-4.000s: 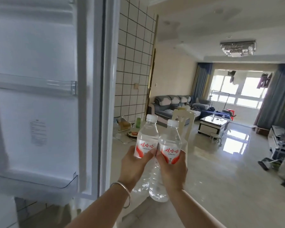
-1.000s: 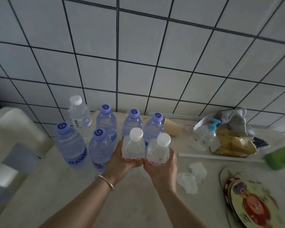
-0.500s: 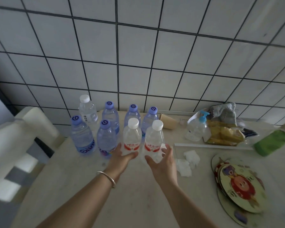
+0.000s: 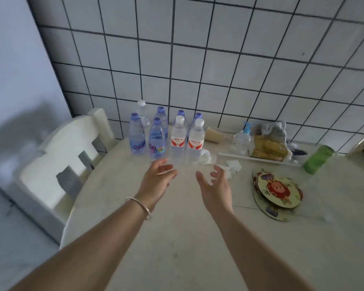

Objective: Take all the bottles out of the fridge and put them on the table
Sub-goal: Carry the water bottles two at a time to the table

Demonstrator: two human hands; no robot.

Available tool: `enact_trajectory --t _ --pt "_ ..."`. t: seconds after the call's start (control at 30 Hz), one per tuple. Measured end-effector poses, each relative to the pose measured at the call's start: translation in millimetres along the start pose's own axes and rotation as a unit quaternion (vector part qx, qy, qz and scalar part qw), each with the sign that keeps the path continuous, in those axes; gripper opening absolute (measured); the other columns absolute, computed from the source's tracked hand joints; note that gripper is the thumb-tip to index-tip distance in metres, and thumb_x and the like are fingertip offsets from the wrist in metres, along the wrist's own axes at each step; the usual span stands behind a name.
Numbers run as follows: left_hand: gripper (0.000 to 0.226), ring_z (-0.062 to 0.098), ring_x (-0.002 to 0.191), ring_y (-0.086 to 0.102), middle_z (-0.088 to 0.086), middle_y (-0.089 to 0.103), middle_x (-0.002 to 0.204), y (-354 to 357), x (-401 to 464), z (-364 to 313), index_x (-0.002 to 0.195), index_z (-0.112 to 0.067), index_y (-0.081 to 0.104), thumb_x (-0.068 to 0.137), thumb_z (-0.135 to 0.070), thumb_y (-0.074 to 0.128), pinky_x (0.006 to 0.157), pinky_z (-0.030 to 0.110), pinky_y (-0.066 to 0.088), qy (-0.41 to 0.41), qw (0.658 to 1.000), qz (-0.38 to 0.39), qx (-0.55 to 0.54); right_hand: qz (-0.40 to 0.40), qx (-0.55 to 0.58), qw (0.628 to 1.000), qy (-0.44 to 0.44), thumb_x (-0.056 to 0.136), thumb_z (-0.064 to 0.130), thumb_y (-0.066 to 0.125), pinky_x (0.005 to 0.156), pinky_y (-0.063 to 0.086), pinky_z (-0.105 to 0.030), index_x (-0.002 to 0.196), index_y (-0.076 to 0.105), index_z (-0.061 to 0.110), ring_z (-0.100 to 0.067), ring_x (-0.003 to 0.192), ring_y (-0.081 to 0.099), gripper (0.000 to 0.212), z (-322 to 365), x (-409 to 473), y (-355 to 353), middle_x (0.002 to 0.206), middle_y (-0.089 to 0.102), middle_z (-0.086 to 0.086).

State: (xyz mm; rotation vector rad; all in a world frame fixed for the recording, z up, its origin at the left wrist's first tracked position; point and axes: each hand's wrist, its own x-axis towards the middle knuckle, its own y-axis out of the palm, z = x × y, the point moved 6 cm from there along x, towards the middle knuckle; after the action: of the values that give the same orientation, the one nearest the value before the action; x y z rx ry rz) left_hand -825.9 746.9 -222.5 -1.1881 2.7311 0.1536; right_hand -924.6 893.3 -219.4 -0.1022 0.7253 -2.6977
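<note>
Two clear bottles with white caps and red labels, one on the left [image 4: 178, 139] and one on the right [image 4: 195, 142], stand upright side by side on the pale round table [image 4: 177, 238]. Several blue-capped bottles [image 4: 137, 134] and one white-capped bottle [image 4: 143, 112] stand behind and left of them, against the tiled wall. My left hand [image 4: 157, 180], with a bangle at the wrist, hovers open just in front of the bottles. My right hand [image 4: 215, 189] is open too, a little nearer to me. Neither hand touches a bottle.
A white chair [image 4: 61, 156] stands at the table's left. To the right are a tipped paper cup [image 4: 213, 134], a pump bottle [image 4: 241, 139], a snack bag [image 4: 268, 148], a green bottle [image 4: 317, 159], crumpled tissues [image 4: 232, 165] and round printed coasters [image 4: 276, 191].
Both hands have let go of the two red-label bottles, which now stand on the table, and have drawn back toward me, fingers spread. The view has pulled back and turned left.
</note>
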Motion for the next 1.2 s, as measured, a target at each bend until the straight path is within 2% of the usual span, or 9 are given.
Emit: enact_trajectory --t 0.13,0.33,0.57,0.73,0.8,0.9,1.2 --pt "0.035 0.014 0.092 0.057 0.001 0.06 0.107 -16 -72 -12 0.119 -0.02 0.053 0.087 -0.01 0.061 0.079 0.033 0.044 0.01 1.0 -0.018 -0.014 0.011 0.005 1.0 -0.021 0.086 0.047 0.057 0.098 0.041 -0.036 0.135 0.038 0.019 -0.021 0.119 0.051 0.06 15 -61 -22 0.13 0.052 0.0" --pt "0.033 0.017 0.093 0.058 0.004 0.063 0.104 -45 -158 -27 0.117 -0.018 0.055 0.087 -0.007 0.06 0.073 0.03 0.045 0.03 0.999 -0.017 -0.025 0.014 0.029 0.999 -0.042 0.086 0.047 0.057 0.097 0.043 -0.037 0.134 0.038 0.021 -0.02 0.119 0.051 0.058 39 -150 -45 0.129 0.052 0.0" --pt "0.026 0.02 0.093 0.053 0.002 0.06 0.093 -80 -256 -26 0.103 -0.021 0.056 0.088 0.0 0.054 0.076 0.031 0.041 0.042 0.994 0.044 -0.087 -0.021 0.021 0.998 -0.055 0.087 0.047 0.055 0.096 0.041 -0.032 0.135 0.037 0.024 -0.016 0.118 0.051 0.056 56 -267 -65 0.13 0.051 0.002" --pt "0.028 0.015 0.088 0.057 0.0 0.063 0.095 -125 -328 -15 0.101 -0.026 0.059 0.086 -0.003 0.06 0.074 0.029 0.046 0.046 0.995 0.068 -0.062 -0.065 0.036 0.997 -0.034 0.087 0.046 0.056 0.095 0.041 -0.032 0.133 0.039 0.024 -0.017 0.116 0.052 0.054 56 -366 -64 0.128 0.052 0.001" --pt "0.027 0.014 0.089 0.059 -0.001 0.064 0.096 -147 -358 -16 0.1 -0.028 0.059 0.086 -0.006 0.061 0.08 0.033 0.048 0.046 0.995 0.066 -0.053 -0.056 0.027 0.998 -0.03 0.088 0.046 0.055 0.094 0.041 -0.032 0.133 0.038 0.023 -0.017 0.115 0.052 0.054 62 -404 -57 0.129 0.052 0.001" --pt "0.028 0.013 0.09 0.059 -0.002 0.063 0.098 -180 -400 -29 0.112 -0.021 0.057 0.088 -0.008 0.06 0.084 0.033 0.048 0.071 0.994 0.075 -0.04 -0.046 0.031 0.997 -0.051 0.088 0.045 0.055 0.091 0.04 -0.03 0.131 0.039 0.024 -0.015 0.114 0.052 0.05 84 -451 -48 0.129 0.051 0.002" --pt "0.027 0.01 0.085 0.058 -0.004 0.063 0.095 -277 -490 -56 0.111 -0.022 0.055 0.089 -0.007 0.058 0.077 0.026 0.048 0.127 0.99 0.012 -0.053 0.016 0.018 0.99 -0.138 0.089 0.045 0.054 0.097 0.039 -0.032 0.134 0.038 0.022 -0.016 0.118 0.05 0.053 158 -550 -8 0.133 0.049 0.002"
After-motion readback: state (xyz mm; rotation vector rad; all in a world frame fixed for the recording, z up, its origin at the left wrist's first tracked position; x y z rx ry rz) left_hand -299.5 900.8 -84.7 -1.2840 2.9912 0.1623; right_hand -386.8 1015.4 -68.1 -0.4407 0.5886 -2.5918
